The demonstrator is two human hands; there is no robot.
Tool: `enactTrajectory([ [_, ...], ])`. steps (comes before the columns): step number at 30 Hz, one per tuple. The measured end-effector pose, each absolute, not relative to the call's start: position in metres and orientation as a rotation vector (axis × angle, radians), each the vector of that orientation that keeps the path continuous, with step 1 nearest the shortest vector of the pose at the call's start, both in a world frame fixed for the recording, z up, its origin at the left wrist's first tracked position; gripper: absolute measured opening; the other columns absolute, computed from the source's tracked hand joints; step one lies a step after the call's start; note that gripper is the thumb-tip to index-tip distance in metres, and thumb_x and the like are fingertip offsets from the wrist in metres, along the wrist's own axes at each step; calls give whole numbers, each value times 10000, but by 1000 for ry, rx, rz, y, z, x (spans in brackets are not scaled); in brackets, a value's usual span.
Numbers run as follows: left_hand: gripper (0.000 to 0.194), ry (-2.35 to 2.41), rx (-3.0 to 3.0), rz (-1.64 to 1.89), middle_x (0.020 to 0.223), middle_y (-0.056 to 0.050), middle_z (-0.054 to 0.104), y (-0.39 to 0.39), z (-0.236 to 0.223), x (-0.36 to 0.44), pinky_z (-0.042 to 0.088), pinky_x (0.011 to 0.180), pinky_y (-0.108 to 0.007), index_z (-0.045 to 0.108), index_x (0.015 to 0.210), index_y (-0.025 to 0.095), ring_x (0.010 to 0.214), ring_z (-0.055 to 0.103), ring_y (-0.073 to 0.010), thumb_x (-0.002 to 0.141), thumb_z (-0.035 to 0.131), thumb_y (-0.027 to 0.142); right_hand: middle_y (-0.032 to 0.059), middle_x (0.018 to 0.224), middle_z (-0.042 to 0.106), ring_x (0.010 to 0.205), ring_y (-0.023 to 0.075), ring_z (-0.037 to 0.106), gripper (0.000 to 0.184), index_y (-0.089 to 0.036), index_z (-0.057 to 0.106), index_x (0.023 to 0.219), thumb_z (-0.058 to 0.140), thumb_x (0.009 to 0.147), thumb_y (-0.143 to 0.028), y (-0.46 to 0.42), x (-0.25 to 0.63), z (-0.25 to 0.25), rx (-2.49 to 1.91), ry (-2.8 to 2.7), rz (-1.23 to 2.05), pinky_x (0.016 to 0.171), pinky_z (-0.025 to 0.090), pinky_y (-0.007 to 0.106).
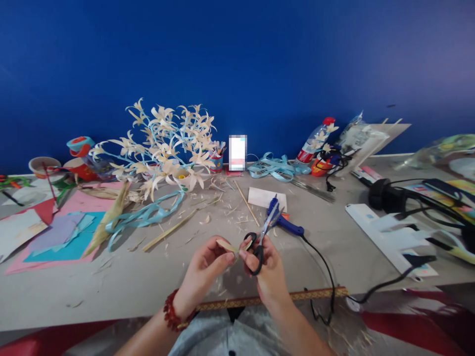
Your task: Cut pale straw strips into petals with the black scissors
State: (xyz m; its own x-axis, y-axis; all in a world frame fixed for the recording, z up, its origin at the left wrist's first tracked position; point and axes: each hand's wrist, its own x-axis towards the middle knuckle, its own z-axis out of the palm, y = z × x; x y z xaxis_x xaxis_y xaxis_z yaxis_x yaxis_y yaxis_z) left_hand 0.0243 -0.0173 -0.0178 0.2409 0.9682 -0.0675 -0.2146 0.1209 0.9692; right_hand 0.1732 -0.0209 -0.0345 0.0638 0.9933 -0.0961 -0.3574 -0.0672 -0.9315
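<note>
R hand (261, 257) w/ scissors (259, 252), half-curled

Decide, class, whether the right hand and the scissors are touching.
Touching. The head view shows the right hand holding the scissors, its thumb and fingers against their black handles.

The grey table (122, 292) carried many things. On the left lay coloured paper sheets (67, 237); at upper left of centre, white flowers (166, 143) stood in what was perhaps a cup (183, 181). Right of centre lay a blue glue gun (291, 226).
</note>
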Motion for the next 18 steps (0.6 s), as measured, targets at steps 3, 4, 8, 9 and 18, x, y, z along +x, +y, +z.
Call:
enactTrajectory([
  [3,195,912,1012,1182,712,10,583,-20,-24,32,408,707,-212,597,734,166,704,511,-110,863,641,305,-35,736,605,504,71,448,312,-201,555,916,772,755,-356,-23,170,-41,-1023,-867,1335,442,358,182],
  [4,198,914,993,1199,711,9,592,-20,-25,32,411,708,-211,598,726,166,702,518,-110,862,642,302,-34,736,605,501,70,448,317,-199,558,916,777,750,-359,-23,169,-42,-1017,-870,1341,439,357,181],
  [8,203,913,1021,1200,717,4,605,-16,-24,31,415,702,-212,611,721,160,702,532,-112,857,646,307,-36,729,604,507,67,453,335,-202,560,891,802,721,-360,-24,168,-41,-1009,-864,1363,443,359,175],
  [9,210,915,1046,1200,711,5,597,-15,-24,30,414,704,-212,613,716,158,701,530,-112,861,640,308,-35,729,605,516,70,461,341,-203,560,884,808,713,-362,-23,168,-40,-1010,-864,1365,450,365,175],
  [18,215,1078,1213,1199,691,-1,612,-8,-17,21,425,707,-230,597,707,162,689,551,-122,889,572,274,5,849,609,678,134,543,294,-219,527,933,750,762,-306,-30,184,-34,-1196,-1234,1175,592,431,226],
])
